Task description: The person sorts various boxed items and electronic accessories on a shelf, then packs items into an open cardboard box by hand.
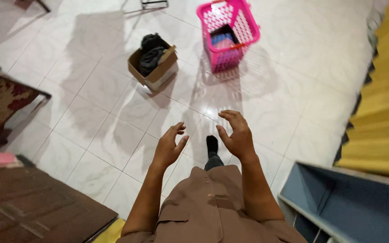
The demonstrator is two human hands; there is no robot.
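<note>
Left hand (169,146) and right hand (235,132) spread, holding nothing; one pink laundry basket (229,33), one cardboard box (155,65) ahead

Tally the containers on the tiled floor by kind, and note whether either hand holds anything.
Pink plastic laundry basket, clothes inside: 1
Open cardboard box, dark clothes inside: 1
Total: 2
Things held by the left hand or the right hand: 0; both are open, fingers spread, above the floor.
</note>
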